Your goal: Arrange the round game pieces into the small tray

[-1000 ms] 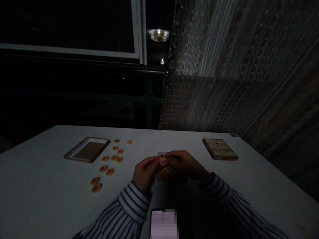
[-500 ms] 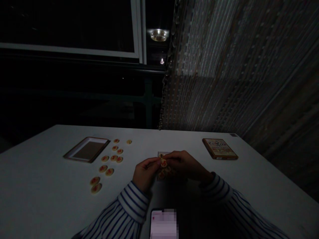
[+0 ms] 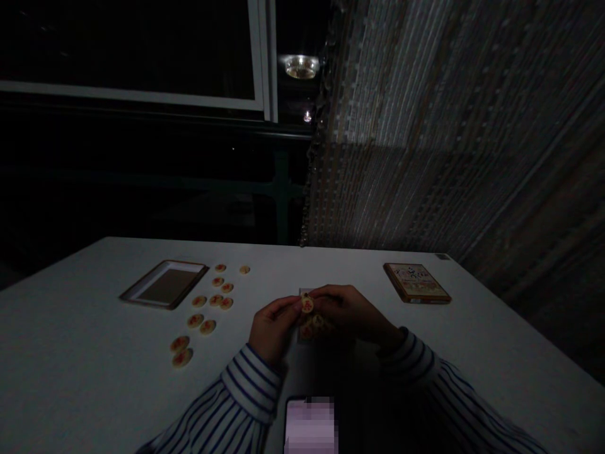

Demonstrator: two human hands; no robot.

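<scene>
My left hand point(image 3: 275, 326) is closed, pinching a round Chinese chess piece point(image 3: 307, 305) with a red character, its face turned up toward me. My right hand point(image 3: 353, 313) meets it from the other side, fingers bent and pressed together at the piece's edge. Whatever lies within the right fingers is hidden by them and by shadow. Just below both hands sits a shallow clear tray point(image 3: 302, 339) with several more chess pieces point(image 3: 317, 321) heaped in it. The right hand covers part of that heap.
Several red-marked pieces point(image 3: 207, 326) lie scattered left of my hands on the white table point(image 3: 118, 378). Beyond them is an open box half point(image 3: 166, 282). A printed box lid point(image 3: 418, 282) lies at right. A lit phone point(image 3: 309, 425) is nearest me. Bead curtains point(image 3: 401, 126) hang behind.
The piece at my fingertips has shifted slightly left and up, and its face shows more fully. My left hand has moved a little left. The scattered pieces have stayed put.
</scene>
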